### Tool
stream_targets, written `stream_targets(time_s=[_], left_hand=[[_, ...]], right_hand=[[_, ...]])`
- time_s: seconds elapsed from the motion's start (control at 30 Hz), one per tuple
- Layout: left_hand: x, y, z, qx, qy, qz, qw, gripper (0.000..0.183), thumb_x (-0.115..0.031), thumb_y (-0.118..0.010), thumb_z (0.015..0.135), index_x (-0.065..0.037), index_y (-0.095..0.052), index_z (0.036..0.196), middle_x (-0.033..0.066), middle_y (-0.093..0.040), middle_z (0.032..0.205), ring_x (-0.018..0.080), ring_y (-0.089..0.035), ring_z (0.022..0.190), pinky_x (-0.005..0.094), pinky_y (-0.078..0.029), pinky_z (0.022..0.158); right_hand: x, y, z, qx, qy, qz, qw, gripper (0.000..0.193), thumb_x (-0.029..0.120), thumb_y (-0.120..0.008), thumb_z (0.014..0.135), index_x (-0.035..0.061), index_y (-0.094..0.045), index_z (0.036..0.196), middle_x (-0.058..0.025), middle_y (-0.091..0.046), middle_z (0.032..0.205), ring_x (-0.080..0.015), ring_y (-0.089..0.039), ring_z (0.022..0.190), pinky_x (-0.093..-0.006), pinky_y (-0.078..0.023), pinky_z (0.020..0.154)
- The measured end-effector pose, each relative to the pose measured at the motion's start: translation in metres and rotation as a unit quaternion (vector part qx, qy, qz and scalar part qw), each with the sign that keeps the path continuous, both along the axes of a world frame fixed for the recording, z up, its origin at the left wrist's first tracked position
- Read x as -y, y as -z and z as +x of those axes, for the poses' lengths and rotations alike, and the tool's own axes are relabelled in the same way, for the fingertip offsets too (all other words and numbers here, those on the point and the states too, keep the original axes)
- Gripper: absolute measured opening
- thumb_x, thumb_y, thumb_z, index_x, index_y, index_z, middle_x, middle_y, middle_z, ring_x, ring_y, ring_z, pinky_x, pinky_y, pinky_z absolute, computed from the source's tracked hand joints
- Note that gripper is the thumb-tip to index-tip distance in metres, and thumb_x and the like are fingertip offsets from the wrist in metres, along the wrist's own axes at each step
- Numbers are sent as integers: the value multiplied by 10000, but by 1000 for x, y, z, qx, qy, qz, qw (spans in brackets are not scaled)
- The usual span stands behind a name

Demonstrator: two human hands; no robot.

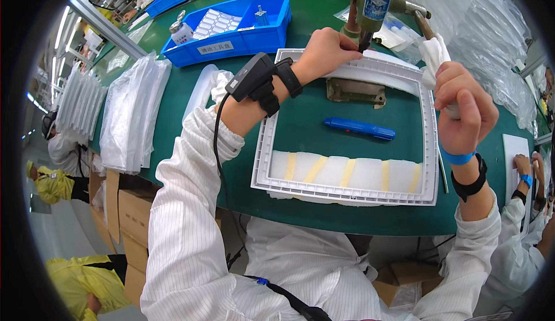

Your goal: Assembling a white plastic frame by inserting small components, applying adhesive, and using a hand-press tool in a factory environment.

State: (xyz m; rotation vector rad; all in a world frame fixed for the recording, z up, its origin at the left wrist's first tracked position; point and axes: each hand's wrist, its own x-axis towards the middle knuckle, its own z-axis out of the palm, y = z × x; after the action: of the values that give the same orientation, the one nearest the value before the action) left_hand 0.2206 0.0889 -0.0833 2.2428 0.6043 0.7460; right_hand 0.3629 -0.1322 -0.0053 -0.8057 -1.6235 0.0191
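Observation:
My left hand (329,52) reaches over the far side of a white rectangular plastic frame (347,193), its fingertips pinched together right beside the tip of a green hand press (370,9). What those fingers pinch is hidden. My right hand (464,104) is closed around the press lever (425,25), whose grip is wrapped in white cloth. The frame's far side rests at the press, above its metal base (355,93). White foam strips with yellow tape (367,173) show along the frame's near side. Inside the frame opening, a blue marker pen (359,128) lies on the green table.
A blue tray (231,49) with a bottle and a label sheet stands at the far left. White wrapped parts (132,113) are stacked at the left, and clear plastic bags (468,15) pile up at the far right. Another person's hands (523,165) work at the right.

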Motion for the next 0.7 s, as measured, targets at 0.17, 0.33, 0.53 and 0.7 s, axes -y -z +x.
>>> stream_targets(time_s=[0.17,0.33,0.53,0.7], left_hand=[[0,1,-4,-10,-3,-1,1000,313,-240,-793,764,22,-756,933,150,-743,861,205,-716,754,277,-560,764],[1,1,0,10,-3,-14,1000,257,-197,-786,736,-2,-763,901,164,-734,816,237,-709,708,301,-556,724],[0,0,-4,-12,-8,-6,1000,304,-227,-796,750,26,-757,915,157,-742,853,214,-721,749,286,-564,755],[1,0,-1,-7,-6,-5,1000,302,-225,-798,746,22,-758,915,158,-742,853,213,-721,750,288,-564,753]], right_hand=[[2,6,-3,44,25,-33,998,168,45,-483,774,-21,-601,675,-90,-578,637,-197,-520,627,-331,-453,676],[4,5,-1,66,42,-40,996,154,51,-503,741,-9,-603,640,-81,-576,615,-195,-517,604,-333,-457,657],[3,7,-3,98,37,-58,993,120,32,-512,701,0,-598,624,-77,-576,609,-195,-520,596,-335,-468,667],[1,16,-3,133,45,-39,989,77,28,-535,655,23,-584,596,-54,-537,557,-202,-519,570,-344,-477,672]])
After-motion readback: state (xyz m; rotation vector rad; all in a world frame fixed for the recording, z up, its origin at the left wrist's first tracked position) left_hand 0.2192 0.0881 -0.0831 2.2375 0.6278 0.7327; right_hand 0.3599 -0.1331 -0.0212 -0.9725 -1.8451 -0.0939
